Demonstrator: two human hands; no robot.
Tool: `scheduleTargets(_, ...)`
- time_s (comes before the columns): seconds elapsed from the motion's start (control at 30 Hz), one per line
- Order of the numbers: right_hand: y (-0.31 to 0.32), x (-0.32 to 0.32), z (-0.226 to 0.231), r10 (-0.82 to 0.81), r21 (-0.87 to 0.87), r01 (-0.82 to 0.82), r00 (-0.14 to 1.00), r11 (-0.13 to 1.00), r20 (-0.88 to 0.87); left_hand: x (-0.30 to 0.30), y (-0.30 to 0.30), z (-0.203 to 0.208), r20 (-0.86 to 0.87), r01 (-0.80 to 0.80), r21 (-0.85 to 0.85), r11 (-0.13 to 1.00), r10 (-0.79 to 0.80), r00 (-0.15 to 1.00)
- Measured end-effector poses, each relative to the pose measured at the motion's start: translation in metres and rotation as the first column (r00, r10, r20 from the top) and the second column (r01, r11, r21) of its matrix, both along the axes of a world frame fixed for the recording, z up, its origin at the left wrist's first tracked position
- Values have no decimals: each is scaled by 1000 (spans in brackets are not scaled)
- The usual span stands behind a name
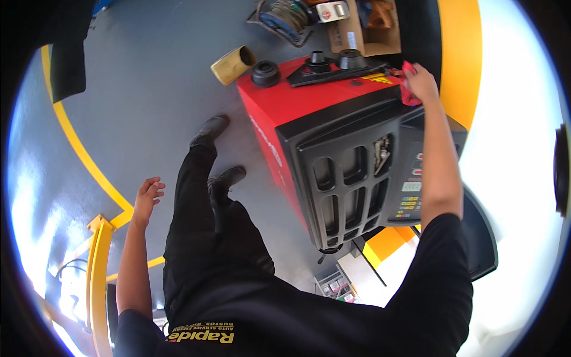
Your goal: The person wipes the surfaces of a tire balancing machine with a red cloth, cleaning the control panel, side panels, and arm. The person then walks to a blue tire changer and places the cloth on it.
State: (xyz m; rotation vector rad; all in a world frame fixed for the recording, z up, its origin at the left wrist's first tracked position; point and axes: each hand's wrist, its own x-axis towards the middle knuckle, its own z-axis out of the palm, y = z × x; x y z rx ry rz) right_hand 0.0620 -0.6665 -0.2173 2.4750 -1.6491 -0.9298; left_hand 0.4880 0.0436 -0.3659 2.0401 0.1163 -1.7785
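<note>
My right hand (423, 82) is closed on a red cloth (409, 95) at the far right end of a red and black wheel balancer (262, 106). The cloth rests against the machine's upper edge beside a yellow warning label. My left hand (148, 196) hangs free at my side, fingers loosely apart, holding nothing. Black cones (351, 59) and a black cup-shaped piece (266, 74) sit on the machine's red side. The black top has moulded compartments (324, 174), one with small metal pieces (381, 156) in it, next to a button panel (410, 193).
Beyond the machine are a cable reel (285, 21), a cardboard box (380, 43) and a tan hollow cylinder (233, 64). At the left stands a yellow metal post (98, 268) by a yellow floor line (83, 154). A yellow and black wall edge (461, 53) rises at the right.
</note>
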Motion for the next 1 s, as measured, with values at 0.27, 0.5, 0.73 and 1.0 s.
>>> scheduleTargets(0.27,88,57,-90,95,361,75,898,930,-430,-13,54,-10,-50,-6,131,991,13,999)
scheduleTargets(0.5,292,151,-40,167,288,-222,965,932,202,-20,34,-6,-102,53,99,994,-43,994)
scheduleTargets(0.73,406,140,-29,478,-65,-504,759,861,442,-30,14,10,-109,204,-23,979,-206,972)
scheduleTargets(1.0,573,-96,-41,630,-57,-632,753,773,188,-58,25,34,36,413,-74,908,-412,911)
